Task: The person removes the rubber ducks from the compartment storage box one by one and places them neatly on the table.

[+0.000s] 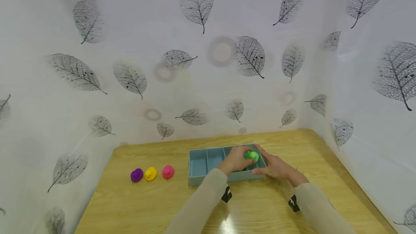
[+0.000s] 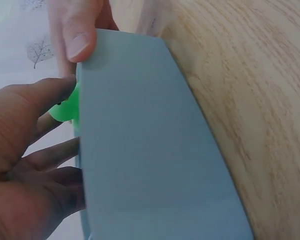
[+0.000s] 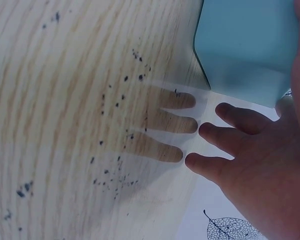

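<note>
My left hand (image 1: 236, 159) pinches a small green rubber duck (image 1: 252, 156) at the right-end compartment of a blue-grey divided box (image 1: 208, 178). In the left wrist view, the green duck (image 2: 65, 110) shows between thumb and fingers beside the box wall, partly hidden by it. At the box's right end is my right hand (image 1: 277, 167), its thumb on the front rim and a finger at the back corner, steadying it. The right wrist view shows the other fingers (image 3: 225, 137) spread beside the box's outer corner (image 3: 245, 55). My left hand covers part of the middle compartments.
Left of the box, a purple duck (image 1: 137, 175), a yellow duck (image 1: 151, 173) and a pink duck (image 1: 168, 172) stand in a row on the wooden table (image 1: 136, 212). Behind the table hangs a white leaf-print sheet (image 1: 208, 93), which also runs along both sides.
</note>
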`<state>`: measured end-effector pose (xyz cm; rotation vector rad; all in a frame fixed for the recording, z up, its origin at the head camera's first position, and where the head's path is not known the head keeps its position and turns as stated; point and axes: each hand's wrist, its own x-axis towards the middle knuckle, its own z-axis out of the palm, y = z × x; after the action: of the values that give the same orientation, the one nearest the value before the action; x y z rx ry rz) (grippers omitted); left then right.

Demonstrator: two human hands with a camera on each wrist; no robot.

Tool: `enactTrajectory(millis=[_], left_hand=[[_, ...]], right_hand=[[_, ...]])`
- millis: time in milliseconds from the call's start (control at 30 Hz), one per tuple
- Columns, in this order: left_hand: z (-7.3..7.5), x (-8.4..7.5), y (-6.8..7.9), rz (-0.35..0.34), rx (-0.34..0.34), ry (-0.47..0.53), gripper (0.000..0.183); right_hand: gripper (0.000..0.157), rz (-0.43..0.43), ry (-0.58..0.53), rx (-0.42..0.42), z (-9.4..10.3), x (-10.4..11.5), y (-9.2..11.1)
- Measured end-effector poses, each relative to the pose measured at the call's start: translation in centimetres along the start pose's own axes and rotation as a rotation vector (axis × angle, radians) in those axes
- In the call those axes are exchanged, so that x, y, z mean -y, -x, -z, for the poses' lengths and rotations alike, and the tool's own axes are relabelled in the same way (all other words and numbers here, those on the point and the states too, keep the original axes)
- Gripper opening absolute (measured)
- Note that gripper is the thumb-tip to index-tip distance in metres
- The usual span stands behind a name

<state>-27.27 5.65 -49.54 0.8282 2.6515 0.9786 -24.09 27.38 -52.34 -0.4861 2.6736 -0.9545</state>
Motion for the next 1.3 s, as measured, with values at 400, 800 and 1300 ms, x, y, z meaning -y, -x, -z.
enactTrajectory(millis=[400, 800, 1300], left_hand=[[3.3, -0.4, 1.9, -0.044, -0.059, 0.08, 0.043], [5.8, 2.2, 3.5, -0.1, -0.115, 0.256, 0.037], [7.2, 3.8, 5.5, -0.031, -0.19, 0.363, 0.04]], right_hand=[[0.113, -0.006, -0.017, -0.002, -0.1, -0.2, 0.1], [0.114, -0.015, -0.024, 0.0, 0.0, -0.1, 0.0], [0.115, -0.016, -0.016, -0.021, -0.1, 0.1, 0.2]])
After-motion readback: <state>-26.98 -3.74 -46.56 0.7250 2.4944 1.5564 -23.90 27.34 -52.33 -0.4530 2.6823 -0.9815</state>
